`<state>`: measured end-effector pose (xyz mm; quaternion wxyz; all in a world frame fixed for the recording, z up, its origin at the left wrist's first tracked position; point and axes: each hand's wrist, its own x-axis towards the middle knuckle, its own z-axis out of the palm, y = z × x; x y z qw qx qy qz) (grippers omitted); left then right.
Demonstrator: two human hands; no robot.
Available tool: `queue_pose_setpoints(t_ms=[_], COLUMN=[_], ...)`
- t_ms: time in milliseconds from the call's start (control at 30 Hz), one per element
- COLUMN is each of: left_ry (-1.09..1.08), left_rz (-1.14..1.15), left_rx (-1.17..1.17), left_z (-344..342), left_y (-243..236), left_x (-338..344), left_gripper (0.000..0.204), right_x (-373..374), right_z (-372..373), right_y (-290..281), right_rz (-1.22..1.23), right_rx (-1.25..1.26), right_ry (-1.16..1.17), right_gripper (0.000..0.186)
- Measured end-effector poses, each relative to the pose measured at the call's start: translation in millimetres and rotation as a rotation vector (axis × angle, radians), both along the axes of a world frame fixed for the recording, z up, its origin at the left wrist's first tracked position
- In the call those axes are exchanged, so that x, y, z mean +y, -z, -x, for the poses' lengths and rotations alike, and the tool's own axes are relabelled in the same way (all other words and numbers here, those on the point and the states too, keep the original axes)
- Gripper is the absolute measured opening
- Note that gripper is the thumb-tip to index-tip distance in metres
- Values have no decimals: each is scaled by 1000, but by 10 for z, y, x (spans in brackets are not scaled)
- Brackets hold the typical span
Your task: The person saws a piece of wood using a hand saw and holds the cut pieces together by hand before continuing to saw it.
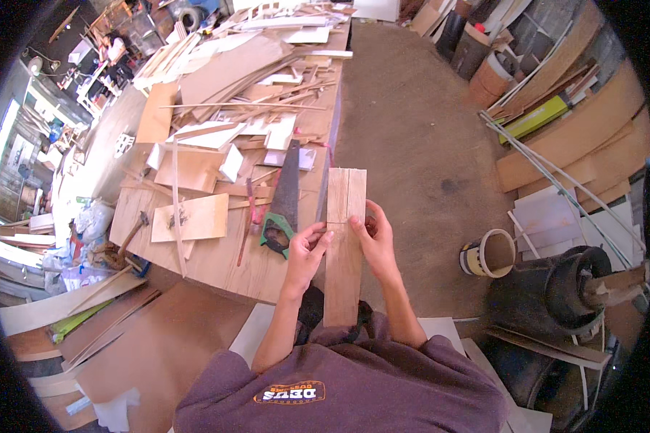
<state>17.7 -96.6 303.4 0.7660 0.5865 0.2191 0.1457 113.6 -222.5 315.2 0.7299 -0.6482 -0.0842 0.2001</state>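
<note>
A narrow wooden board [344,267] stands lengthwise in front of my body, one end toward me. Near its far end run a dark lengthwise line and a crosswise line; I cannot tell whether they are cut or drawn. My left hand [307,252] grips the left edge, and my right hand [375,242] holds the right edge with its thumb on the face. Left of the board, a handsaw [289,184] with a green handle lies on the wooden worktable [231,263]. A thin red stick [245,224] rests beside the saw.
Wood offcuts [238,72] pile up along the table. A hammer [132,232] lies near its left edge beside a pale wood piece [190,218]. To the right stand a bucket [488,254], a black drum [531,289] and leaning boards [578,159]. A person [114,52] is far left.
</note>
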Motion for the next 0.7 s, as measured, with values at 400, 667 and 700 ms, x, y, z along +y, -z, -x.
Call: queue_pose_setpoints(t_ms=[400, 667, 700], left_ry=[-85, 61, 29], left_rz=[-347, -597, -694], left_rx=[14, -279, -279], left_z=[220, 332, 347], left_y=[-246, -556, -517], left_x=[902, 1484, 1543], left_gripper=[33, 37, 43], right_x=[1000, 1494, 1521], right_z=[349, 545, 567], right_y=[72, -218, -272], right_rz=[301, -151, -247], right_rx=[-361, -204, -25], right_ry=[-69, -168, -168], right_gripper=[77, 60, 61])
